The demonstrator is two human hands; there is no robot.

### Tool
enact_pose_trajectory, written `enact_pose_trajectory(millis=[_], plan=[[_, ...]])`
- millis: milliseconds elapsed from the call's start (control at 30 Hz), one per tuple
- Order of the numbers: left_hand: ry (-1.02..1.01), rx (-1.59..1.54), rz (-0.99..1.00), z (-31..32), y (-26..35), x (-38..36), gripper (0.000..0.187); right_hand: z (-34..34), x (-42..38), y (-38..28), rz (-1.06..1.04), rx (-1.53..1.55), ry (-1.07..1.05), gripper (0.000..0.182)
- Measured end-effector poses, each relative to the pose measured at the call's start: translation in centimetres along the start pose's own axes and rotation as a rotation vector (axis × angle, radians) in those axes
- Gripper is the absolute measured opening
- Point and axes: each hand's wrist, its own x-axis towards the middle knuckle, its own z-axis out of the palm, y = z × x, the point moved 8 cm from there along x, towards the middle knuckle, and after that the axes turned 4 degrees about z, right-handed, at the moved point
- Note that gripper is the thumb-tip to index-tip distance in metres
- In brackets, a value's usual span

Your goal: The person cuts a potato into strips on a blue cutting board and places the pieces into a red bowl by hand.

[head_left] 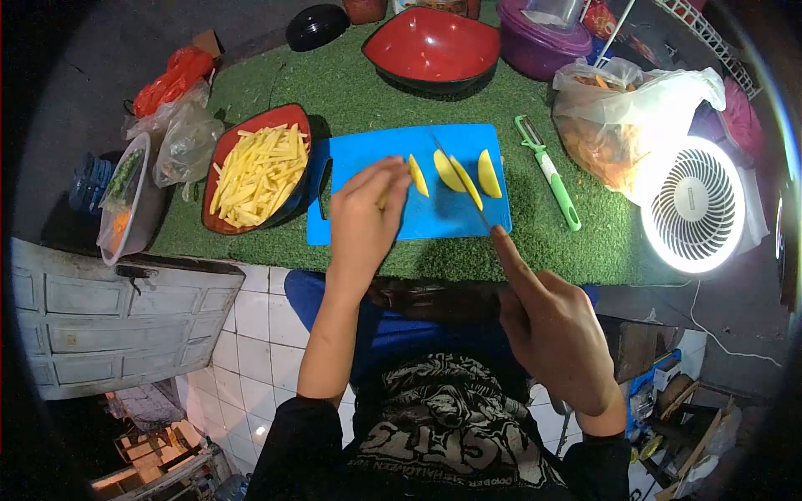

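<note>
On the blue cutting board, my left hand has its fingers curled down, with a bit of yellow potato showing between thumb and fingers. A potato slice lies just right of those fingertips. My right hand grips a knife, index finger stretched along its spine; the handle is hidden in the palm. The blade points away from me across the board. One slice lies along the blade, another sits left of it, and a third rests to its right.
A red-and-black bowl of potato sticks stands left of the board. Behind is another red bowl. A green peeler, a plastic bag of peelings and a lit white fan are on the right. A whitish tub stands far left.
</note>
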Motion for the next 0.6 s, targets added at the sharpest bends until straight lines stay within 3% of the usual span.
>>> enact_pose_trajectory(millis=[133, 233, 333, 600], plan=[[0.172, 0.111, 0.185, -2.5, 3.9, -0.2, 0.029, 0.4, 0.5, 0.0, -0.021, -0.122, 0.076, 0.074], [-0.154, 0.406, 0.538, -0.9, 8.0, -0.5, 0.049, 1.2, 0.5, -0.3, -0.01, -0.167, 0.125, 0.067], [-0.312, 0.534, 0.652, 0.2, 8.5, -0.5, 0.043, 1.7, 0.5, -1.4, -0.075, -0.279, 0.118, 0.069], [-0.253, 0.551, 0.728, -2.9, 8.2, 0.0, 0.03, 1.5, 1.3, -1.1, -0.069, -0.364, 0.117, 0.07]])
